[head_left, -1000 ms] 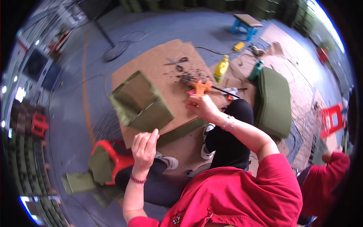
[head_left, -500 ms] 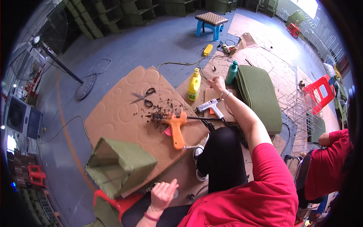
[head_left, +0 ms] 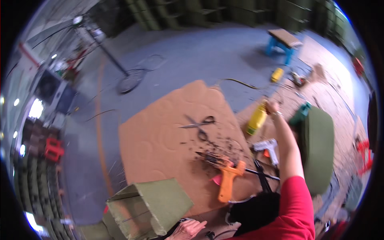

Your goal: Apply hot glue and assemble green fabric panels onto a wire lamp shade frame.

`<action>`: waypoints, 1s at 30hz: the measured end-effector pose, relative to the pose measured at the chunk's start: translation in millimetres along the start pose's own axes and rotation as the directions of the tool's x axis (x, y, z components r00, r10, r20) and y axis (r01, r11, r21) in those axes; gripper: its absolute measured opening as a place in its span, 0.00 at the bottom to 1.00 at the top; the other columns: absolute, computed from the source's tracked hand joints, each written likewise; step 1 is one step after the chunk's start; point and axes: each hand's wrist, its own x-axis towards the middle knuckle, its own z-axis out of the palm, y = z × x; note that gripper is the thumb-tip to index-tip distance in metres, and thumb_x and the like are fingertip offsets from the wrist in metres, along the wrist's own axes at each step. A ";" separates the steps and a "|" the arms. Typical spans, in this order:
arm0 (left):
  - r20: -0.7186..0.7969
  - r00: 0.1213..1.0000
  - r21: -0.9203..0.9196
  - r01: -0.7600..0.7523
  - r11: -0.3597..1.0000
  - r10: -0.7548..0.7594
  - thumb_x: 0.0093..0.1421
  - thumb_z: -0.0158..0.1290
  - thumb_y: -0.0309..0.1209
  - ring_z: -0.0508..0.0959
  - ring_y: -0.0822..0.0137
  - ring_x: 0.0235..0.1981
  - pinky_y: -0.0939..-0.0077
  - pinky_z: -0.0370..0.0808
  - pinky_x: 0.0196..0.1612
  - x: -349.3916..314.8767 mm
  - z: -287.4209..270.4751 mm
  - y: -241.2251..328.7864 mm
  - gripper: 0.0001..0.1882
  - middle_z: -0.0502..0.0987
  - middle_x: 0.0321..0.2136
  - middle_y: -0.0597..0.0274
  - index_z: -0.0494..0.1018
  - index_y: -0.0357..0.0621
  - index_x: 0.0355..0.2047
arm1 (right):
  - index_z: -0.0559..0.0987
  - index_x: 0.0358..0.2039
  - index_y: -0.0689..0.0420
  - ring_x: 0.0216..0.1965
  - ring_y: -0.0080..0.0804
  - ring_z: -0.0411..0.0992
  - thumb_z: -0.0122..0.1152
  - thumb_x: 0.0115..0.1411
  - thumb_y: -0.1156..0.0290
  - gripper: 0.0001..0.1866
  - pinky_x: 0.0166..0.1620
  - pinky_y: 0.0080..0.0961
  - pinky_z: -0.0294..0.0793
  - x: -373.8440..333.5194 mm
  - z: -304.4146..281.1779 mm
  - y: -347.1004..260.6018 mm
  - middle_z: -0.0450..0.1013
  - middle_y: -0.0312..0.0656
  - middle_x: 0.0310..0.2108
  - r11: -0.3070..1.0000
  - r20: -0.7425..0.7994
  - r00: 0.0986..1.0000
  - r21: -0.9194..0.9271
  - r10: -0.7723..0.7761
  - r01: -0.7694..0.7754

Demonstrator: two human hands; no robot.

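My right hand (head_left: 273, 107) reaches forward and its fingers close at the top of a yellow bottle (head_left: 257, 119), blurred by motion. A teal bottle (head_left: 300, 113) stands just right of that wrist. Low in the view, my left hand (head_left: 189, 230) holds nothing, its fingers loosely stretched beside an open-ended green fabric box (head_left: 160, 204). On the cardboard (head_left: 160, 128) between the hands lie black-handled scissors (head_left: 199, 125) and an orange glue gun (head_left: 227, 180) with a dark, crusted front. A white glue gun (head_left: 267, 149) rests under my right forearm.
Dark crumbs are scattered around the orange gun's tip. A stack of green fabric panels (head_left: 322, 152) lies on the right. Further off are a blue stool (head_left: 282, 44), a yellow power strip (head_left: 277, 75) with cables, and a fan stand (head_left: 131, 81). Green shelving lines the back.
My view has swung left and tilted. My right hand has moved from beside the teal bottle to the yellow bottle's top. My left hand has lowered beside the green box, its fingers straighter.
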 end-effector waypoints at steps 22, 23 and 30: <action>-0.164 0.985 0.136 -0.035 0.990 0.057 0.60 0.57 0.29 0.78 0.59 0.33 0.67 0.76 0.38 -17.1 -4.9 14.1 0.14 0.78 0.31 0.57 0.75 0.36 0.45 | 0.80 0.29 0.60 0.13 0.19 0.65 0.67 0.60 0.63 0.13 0.17 0.17 0.63 -217.0 -96.7 -151.0 0.70 0.32 0.17 0.807 0.174 0.949 0.578 -0.264 0.119; -0.229 0.972 0.119 -0.027 0.993 0.054 0.60 0.57 0.29 0.79 0.59 0.37 0.67 0.77 0.41 -18.1 -3.9 17.8 0.15 0.79 0.35 0.56 0.75 0.36 0.46 | 0.79 0.33 0.60 0.15 0.17 0.65 0.65 0.63 0.63 0.12 0.19 0.15 0.64 -246.8 -108.5 -166.1 0.70 0.30 0.19 0.698 0.296 0.888 0.716 -0.352 0.038; -0.505 0.848 0.235 -0.047 0.971 0.163 0.64 0.54 0.33 0.65 0.53 0.66 0.57 0.63 0.66 12.5 -42.1 93.6 0.27 0.66 0.63 0.49 0.66 0.34 0.61 | 0.79 0.46 0.66 0.39 0.30 0.79 0.52 0.62 0.85 0.13 0.46 0.22 0.79 -530.8 -125.3 -237.6 0.79 0.43 0.38 0.489 0.370 0.631 0.872 -0.682 0.016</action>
